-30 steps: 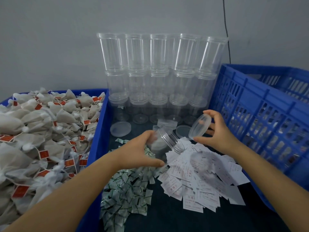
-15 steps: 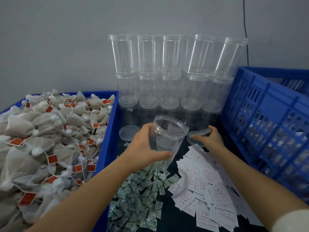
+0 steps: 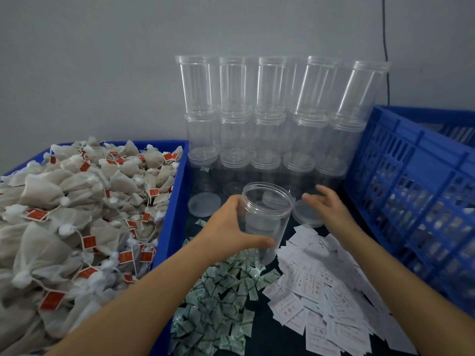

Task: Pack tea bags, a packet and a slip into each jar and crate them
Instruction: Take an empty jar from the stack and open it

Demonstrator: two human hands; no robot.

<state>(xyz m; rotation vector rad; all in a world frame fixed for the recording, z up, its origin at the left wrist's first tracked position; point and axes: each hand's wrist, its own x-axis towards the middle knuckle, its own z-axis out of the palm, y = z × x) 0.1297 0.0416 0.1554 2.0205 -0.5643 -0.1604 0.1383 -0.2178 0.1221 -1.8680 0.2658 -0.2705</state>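
one open clear jar (image 3: pixel 266 222) was gripped upright by the left hand (image 3: pixel 228 227), fingers curled round its side, above the green packets (image 3: pixel 218 304). just right of the jar, the right hand (image 3: pixel 327 208) was held with fingers spread and relaxed over a loose lid (image 3: pixel 305 214). white slips (image 3: pixel 329 291) were heaped beneath the right forearm, tea bags (image 3: pixel 77 214) piled left of the left hand.
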